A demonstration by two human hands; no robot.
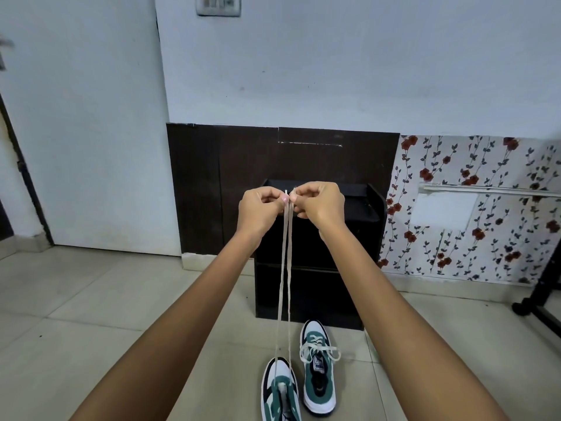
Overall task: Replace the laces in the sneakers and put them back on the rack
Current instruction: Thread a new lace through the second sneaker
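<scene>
- The lace (285, 268) is stretched taut in two strands that run side by side, its long axis rising from the nearer sneaker (274, 402) up and away to the hands.
- The left hand (259, 209) and right hand (320, 205) are raised close together in front of the rack (334, 253). The fingers (283, 198) of each hand pinch one tip of the lace, and both tips point upward.
- Both strands go down into the front eyelets of the nearer sneaker; the rest of its tongue shows no lacing.
- There are two sneakers, white, green and black, standing on the floor (121, 314) just in front of the rack. Both toes point away from the person, toward the rack, with their long axes roughly parallel.
- The farther sneaker (318, 387) stands just to the right of the nearer one, fully laced, with a bow across its tongue.
- There is one rack, black and low, standing against a dark brown wall panel (212, 177).
- The floor is pale beige tile.
- The wall (303, 71) is pale, with a switch plate (218, 4) at the top and floral wallpaper (455, 223) low on the right.
- A black stand (543, 293) is at the right edge.
</scene>
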